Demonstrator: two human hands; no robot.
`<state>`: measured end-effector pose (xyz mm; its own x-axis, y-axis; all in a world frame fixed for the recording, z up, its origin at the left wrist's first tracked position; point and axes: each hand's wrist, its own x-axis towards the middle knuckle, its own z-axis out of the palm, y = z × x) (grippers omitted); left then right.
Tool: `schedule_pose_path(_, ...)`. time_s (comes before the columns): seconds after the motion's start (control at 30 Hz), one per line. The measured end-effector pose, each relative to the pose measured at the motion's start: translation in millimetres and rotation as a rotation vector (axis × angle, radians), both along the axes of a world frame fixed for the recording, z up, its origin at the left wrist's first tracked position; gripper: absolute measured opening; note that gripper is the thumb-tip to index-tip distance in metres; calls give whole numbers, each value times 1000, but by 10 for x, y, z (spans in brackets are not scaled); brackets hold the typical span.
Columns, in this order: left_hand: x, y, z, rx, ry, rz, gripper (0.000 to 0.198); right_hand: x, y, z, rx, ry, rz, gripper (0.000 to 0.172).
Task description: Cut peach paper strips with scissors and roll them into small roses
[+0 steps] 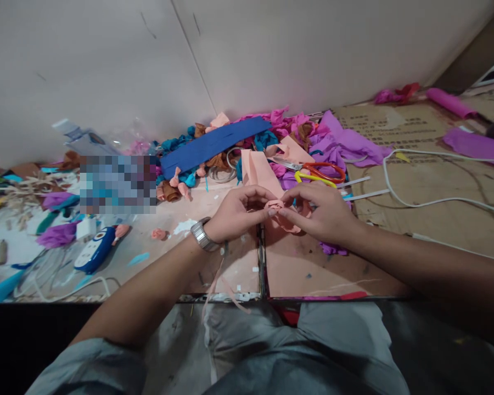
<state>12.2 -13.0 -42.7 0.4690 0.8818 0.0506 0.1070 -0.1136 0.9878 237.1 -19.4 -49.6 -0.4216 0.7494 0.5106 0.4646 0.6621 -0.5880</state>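
Between my two hands is a coiled peach crepe paper flower [275, 205], with a loose ruffled strip hanging below it. My left hand [245, 211], with a metal watch on its wrist, pinches the coil from the left between thumb and fingers. From the right, my right hand [319, 211] pinches the coil and the strip beside it. Just beyond my fingers lie a folded peach paper strip [257, 169] and scissors [323, 170] with an orange-red handle. A yellow-handled tool [313, 178] lies against the scissors. A small peach paper rosette [159, 234] rests on the table to the left.
Crumpled pink, purple, teal and brown paper heaps along the wall, with a long blue strip [216, 145] on top. A blue-and-white device [94, 249] and cables lie left. On the right, a white cable [428, 204] loops over cardboard [436, 181]. The table edge is close to my lap.
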Motion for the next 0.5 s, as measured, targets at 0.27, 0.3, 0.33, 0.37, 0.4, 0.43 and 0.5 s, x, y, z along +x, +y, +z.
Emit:
schedule_pose_path(0.27,24,-23,28,-41,-10,-3,29,1,-9,16,-35,41,28,15)
schedule_pose_path(0.3,25,-25,32,-44,-17,-1,29,5,-9,14,-42,51,41,14)
schedule_pose_path(0.33,24,-25,36,-50,-24,1,29,8,-10,11,-46,61,56,14)
schedule_pose_path(0.37,22,-25,38,-56,-31,3,29,11,-11,9,-47,70,72,14)
schedule_pose_path(0.4,20,-24,39,-63,-37,2,29,13,-12,8,-46,76,87,14)
schedule_pose_path(0.43,18,-23,41,-70,-41,-1,30,13,-14,7,-46,79,101,14)
schedule_pose_path(0.5,14,-21,45,-82,-41,-16,31,9,-15,3,-43,82,115,13)
